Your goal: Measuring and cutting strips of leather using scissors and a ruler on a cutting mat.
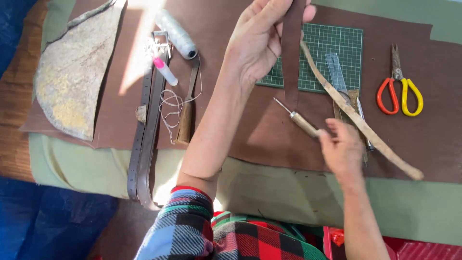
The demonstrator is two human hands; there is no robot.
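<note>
My left hand [257, 41] is raised over the work surface and pinches a dark brown leather strap [291, 58] that hangs straight down from its fingers. My right hand [342, 149] grips the wooden handle of an awl [301, 120]. The awl's thin metal tip points up and left, close to the strap's lower end. Both hands work above a large brown leather sheet [250, 125].
A green cutting mat [337, 43] carries a clear ruler [337, 72]; a long pale strip [361, 125] crosses it. Orange-and-yellow scissors [399, 86] lie at right. A thread spool [178, 33], belt straps [147, 130], a wooden-handled tool [185, 125] and rough hide [72, 72] lie at left.
</note>
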